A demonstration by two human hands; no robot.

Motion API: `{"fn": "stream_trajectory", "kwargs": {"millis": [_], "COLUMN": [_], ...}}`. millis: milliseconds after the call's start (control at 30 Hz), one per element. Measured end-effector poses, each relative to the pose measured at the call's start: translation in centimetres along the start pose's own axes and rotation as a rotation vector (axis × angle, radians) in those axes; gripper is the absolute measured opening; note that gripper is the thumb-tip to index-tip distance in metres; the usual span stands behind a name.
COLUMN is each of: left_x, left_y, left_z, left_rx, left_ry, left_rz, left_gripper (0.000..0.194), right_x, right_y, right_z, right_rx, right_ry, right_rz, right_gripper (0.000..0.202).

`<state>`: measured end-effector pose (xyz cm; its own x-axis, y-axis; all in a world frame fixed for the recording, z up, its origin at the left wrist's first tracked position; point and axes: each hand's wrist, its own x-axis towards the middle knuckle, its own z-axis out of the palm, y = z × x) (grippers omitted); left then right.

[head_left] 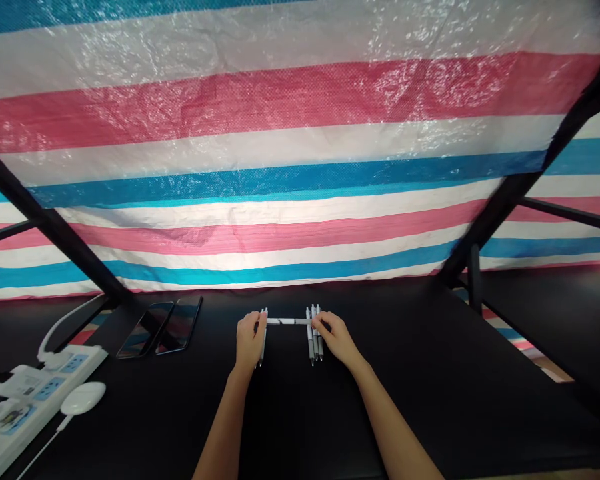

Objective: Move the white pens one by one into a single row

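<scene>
A white-and-grey pen spans sideways between my two hands. My left hand is closed at its left end, thumb and fingers pinched together. At the other end, my right hand pinches the pen with its fingertips. Under and beside the left fingers lie white pens, pointing away from me and partly hidden by the hand; I cannot tell how many. Three more white-and-grey pens lie side by side next to the right hand, their tips toward me, with the sideways pen's right end crossing over them.
On the left of the black table lie two dark phones. A white power strip with plugs and a round white charger are nearer me. Black frame bars rise at both sides before a striped tarp.
</scene>
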<state>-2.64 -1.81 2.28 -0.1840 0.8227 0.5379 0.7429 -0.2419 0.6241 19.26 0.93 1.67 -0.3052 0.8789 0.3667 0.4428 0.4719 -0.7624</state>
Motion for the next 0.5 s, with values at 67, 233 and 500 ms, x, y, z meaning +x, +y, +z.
{"fn": "stream_trajectory", "kwargs": {"millis": [67,233,500], "left_x": [-0.02,-0.04,0.01], "left_y": [0.01,-0.14,0.13], "left_z": [0.02,0.00,-0.05], "left_rx": [0.001,-0.004,0.003], "left_ry": [-0.005,0.008,0.018], "left_rz": [0.003,-0.013,0.004], "left_gripper": [0.037,0.037,0.036], "right_x": [-0.01,-0.05,-0.07], "right_y": [-0.12,0.24,0.15], "right_z": [0.00,0.10,0.02], "right_rx": [-0.006,0.103,0.004], "right_ry": [-0.006,0.044,-0.003], "right_rz": [0.010,0.007,0.002], "right_gripper": [0.037,0.019,0.034]}}
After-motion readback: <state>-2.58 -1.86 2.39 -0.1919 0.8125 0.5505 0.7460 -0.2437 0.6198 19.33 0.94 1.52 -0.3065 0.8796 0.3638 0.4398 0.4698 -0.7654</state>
